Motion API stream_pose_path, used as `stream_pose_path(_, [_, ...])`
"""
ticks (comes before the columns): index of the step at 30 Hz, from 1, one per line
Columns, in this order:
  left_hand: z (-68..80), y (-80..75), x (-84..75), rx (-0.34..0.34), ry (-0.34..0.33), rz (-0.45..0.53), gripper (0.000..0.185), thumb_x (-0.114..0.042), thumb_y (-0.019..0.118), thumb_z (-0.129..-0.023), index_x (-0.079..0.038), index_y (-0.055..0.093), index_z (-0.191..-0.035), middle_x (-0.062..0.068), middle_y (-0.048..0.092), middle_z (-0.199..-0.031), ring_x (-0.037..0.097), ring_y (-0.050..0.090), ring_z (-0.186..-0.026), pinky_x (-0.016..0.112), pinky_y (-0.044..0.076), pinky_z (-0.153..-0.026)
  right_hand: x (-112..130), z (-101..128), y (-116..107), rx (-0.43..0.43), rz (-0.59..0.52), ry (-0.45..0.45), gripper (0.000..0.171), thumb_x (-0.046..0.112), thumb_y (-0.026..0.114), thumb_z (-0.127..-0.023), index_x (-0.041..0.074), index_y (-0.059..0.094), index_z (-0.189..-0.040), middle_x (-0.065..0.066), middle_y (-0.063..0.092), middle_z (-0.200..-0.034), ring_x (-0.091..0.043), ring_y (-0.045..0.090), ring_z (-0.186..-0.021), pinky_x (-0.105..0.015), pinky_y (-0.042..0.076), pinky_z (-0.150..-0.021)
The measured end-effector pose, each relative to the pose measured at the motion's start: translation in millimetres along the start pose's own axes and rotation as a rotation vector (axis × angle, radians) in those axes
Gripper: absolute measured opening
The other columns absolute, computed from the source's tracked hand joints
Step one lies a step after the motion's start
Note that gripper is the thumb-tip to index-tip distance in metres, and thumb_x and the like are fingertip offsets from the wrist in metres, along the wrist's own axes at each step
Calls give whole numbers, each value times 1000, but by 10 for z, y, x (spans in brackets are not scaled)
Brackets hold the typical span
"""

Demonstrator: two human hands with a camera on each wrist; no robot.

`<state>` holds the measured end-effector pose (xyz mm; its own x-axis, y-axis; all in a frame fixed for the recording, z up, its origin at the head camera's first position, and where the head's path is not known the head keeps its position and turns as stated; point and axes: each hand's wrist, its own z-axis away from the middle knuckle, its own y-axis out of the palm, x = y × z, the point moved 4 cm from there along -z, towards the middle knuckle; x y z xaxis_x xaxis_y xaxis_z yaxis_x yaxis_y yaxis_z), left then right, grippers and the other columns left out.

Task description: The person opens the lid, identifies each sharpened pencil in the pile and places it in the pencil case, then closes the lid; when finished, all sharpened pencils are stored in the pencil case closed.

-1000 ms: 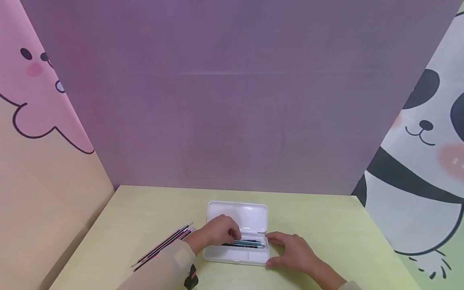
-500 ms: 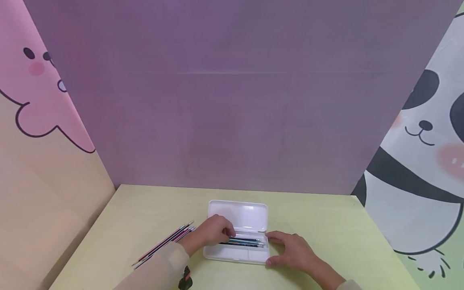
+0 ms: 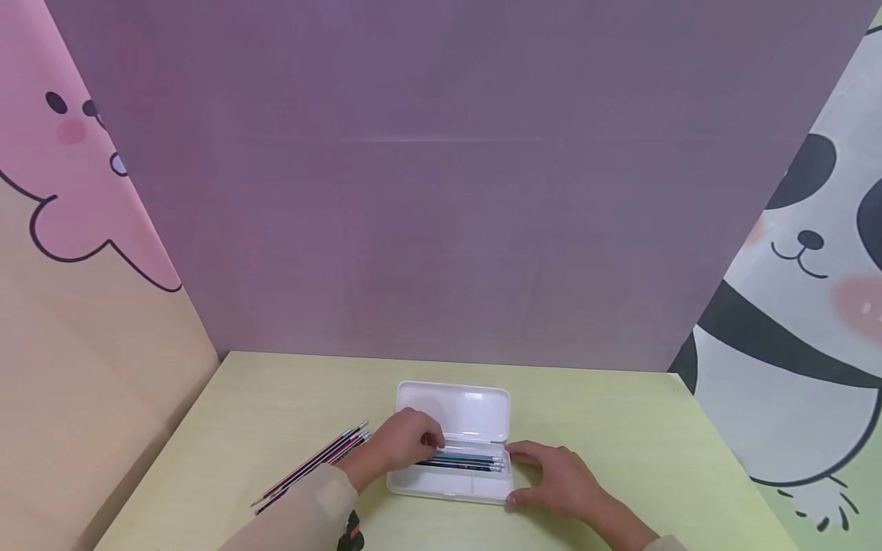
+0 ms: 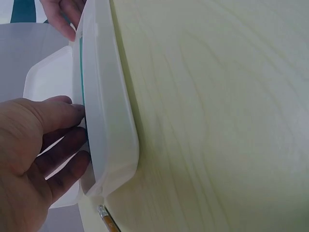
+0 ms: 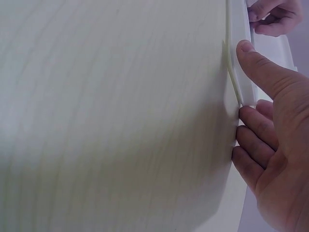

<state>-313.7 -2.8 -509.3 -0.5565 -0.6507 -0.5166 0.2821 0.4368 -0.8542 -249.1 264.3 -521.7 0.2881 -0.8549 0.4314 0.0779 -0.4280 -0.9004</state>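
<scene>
Little has shifted: left hand point(image 3: 403, 442) fingers stay loosely curled inside the open case point(image 3: 451, 478) over its pens point(image 3: 463, 461), gripping nothing; right hand point(image 3: 560, 478) still steadies the end, fingers relaxed.

A staged recording booth: cartoon bear point(image 3: 76, 176) and panda point(image 3: 813, 306) backdrops enclose a pale green counter point(image 3: 620, 451).

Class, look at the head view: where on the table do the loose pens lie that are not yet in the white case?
The loose pens lie in a slanted bundle on the table, left of the open white case, just beyond the left hand.
</scene>
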Motion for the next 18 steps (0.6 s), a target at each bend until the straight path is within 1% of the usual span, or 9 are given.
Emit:
stream_pose_path(3, [19, -26, 39, -8, -8, 23, 11, -8, 77, -87, -17, 81, -92, -15, 66, -78, 2, 55, -73, 19, 49, -71, 11, -3, 2, 0, -3, -6, 82, 64, 89, -61, 25, 68, -130, 7, 74, -124, -26, 68, -113, -49, 47, -96])
stream_pose_path(8, [98, -160, 122, -17, -35, 138, 9, -13, 78, -89, -17, 80, -97, -14, 68, -83, 5, 58, -77, 21, 52, -74, 34, -1, -7, 3, -12, 0, 82, 63, 89, -61, 24, 68, -130, 6, 74, -124, -27, 68, -115, -51, 47, -97])
stream_pose_path(12, [201, -349, 226, -23, -62, 236, 12, -16, 78, -91, -14, 80, -102, -12, 71, -90, 7, 62, -84, 25, 54, -78, 41, -6, -6, 5, -9, 9, 83, 63, 89, -60, 25, 68, -130, 7, 74, -124, -27, 68, -114, -51, 48, -98])
stream_pose_path(15, [297, -518, 326, -26, -57, 277, 16, -17, 78, -91, -11, 80, -106, -8, 74, -96, 10, 65, -89, 28, 55, -82, 33, -7, -6, 3, -4, 10, 84, 64, 89, -59, 26, 68, -130, 8, 75, -123, -26, 68, -114, -51, 47, -98])
stream_pose_path(18, [401, -674, 450, -24, -34, 291, 18, -17, 76, -92, -9, 79, -108, -3, 75, -99, 12, 67, -91, 31, 56, -83, 19, -9, -5, 5, 1, 16, 84, 66, 89, -58, 26, 68, -130, 9, 75, -123, -25, 68, -115, -51, 47, -99])
